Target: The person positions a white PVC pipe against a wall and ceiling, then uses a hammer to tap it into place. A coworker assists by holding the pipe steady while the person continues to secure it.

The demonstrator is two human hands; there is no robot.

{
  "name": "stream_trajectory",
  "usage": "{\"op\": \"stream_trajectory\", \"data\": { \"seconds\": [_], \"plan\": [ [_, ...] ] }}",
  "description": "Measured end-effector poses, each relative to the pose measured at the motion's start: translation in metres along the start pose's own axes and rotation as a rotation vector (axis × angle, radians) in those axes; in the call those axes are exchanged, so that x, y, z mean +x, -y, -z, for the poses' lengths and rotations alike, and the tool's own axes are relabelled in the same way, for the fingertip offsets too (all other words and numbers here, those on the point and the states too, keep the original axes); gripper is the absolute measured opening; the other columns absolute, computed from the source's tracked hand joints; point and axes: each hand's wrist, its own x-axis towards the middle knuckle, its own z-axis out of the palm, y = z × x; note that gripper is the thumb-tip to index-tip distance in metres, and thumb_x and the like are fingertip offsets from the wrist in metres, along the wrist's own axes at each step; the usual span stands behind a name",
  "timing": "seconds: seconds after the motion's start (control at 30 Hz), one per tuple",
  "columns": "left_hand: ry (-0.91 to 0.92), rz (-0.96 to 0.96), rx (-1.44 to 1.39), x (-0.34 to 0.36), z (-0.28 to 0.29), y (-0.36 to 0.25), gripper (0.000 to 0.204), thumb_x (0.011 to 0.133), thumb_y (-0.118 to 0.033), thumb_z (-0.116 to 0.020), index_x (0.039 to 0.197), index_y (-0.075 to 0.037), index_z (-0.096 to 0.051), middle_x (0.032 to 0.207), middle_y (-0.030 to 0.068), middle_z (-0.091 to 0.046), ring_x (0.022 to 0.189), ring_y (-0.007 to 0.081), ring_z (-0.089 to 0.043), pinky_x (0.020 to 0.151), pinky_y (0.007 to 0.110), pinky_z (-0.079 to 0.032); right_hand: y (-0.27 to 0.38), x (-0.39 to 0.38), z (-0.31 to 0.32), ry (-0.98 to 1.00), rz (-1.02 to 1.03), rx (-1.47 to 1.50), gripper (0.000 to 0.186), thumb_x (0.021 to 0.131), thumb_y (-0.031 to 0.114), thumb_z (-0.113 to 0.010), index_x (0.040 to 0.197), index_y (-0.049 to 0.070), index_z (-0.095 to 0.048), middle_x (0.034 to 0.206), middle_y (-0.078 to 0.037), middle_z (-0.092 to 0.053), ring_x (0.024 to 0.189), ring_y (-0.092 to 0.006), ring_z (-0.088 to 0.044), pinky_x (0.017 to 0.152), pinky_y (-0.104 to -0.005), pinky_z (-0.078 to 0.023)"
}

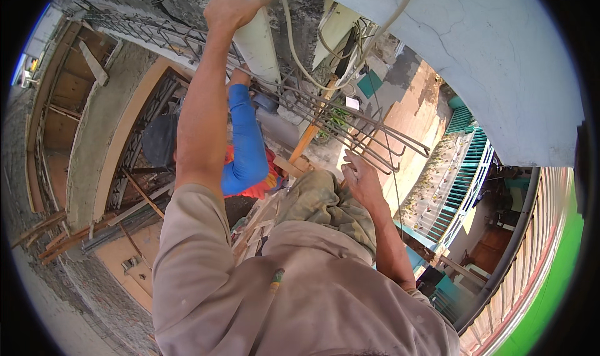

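Note:
My left arm reaches up to the top of the view. The fingers of my left hand [232, 7] are closed over the upper end of a pale, tapering piece [257, 43] that stands against the rough wall; its exact kind is unclear. Lower down, my right hand [362, 180] is beside the hooked ends of a bundle of steel reinforcing bars [350, 121]. Its fingers are apart and partly bent, with nothing seen in them. Whether the fingertips touch a bar, I cannot tell.
Below my left arm a co-worker in a blue sleeve [245, 146] and dark cap [159, 142] reaches toward the wall. A pale hose [289, 28] loops overhead. Timber formwork [119, 125] stands at left. Far below at right are a paved yard [400, 115] and a green fence [459, 190].

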Motion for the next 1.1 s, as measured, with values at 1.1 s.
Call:
{"op": "stream_trajectory", "data": {
  "seconds": [1.1],
  "plan": [
    [0.005, 0.061, -0.01, 0.001, 0.001, 0.002, 0.084, 0.065, -0.055, -0.08, 0.128, 0.0, -0.069, 0.123, 0.0235, -0.071, 0.115, 0.038, -0.068, 0.101, 0.043, -0.051, -0.056, 0.097, -0.075, 0.011, 0.106, 0.02, 0.036, 0.093, 0.022, -0.064, 0.123, 0.002, -0.065, 0.105, -0.025, -0.071, 0.101, -0.0448, -0.067, 0.09, -0.0526, -0.052]
  ]
}}
